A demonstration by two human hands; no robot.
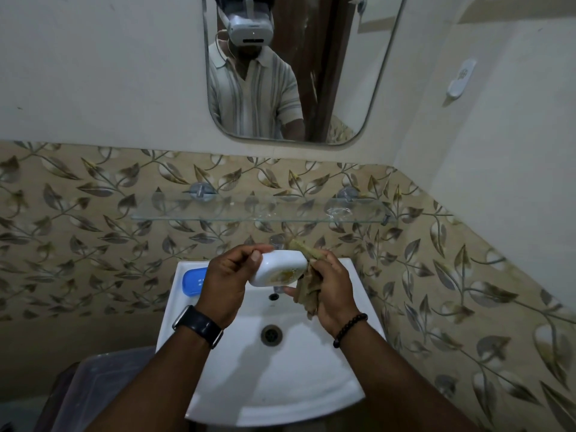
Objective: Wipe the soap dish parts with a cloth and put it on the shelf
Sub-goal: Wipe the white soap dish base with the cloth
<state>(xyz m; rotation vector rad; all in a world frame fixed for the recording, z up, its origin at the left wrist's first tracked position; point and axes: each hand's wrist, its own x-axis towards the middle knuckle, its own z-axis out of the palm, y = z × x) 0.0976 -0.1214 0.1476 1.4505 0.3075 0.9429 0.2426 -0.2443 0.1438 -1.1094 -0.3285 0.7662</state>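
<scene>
A white soap dish part [277, 268] with a yellowish stain on its face is held over the white sink [224, 385], gripped at its left end by my left hand [226, 283]. My right hand [332, 293] holds a beige-brown cloth [307, 291] bunched against the part's right end. A blue soap dish part [194, 281] lies on the sink's back left corner. Above the hands, a glass shelf [258, 210] is fixed to the leaf-patterned tile wall.
A tap [278, 241] sits just behind the hands, mostly hidden. A mirror [299, 70] hangs above the shelf. A translucent plastic bin lid [103, 388] stands left of the sink. A white hook [460, 79] is on the right wall.
</scene>
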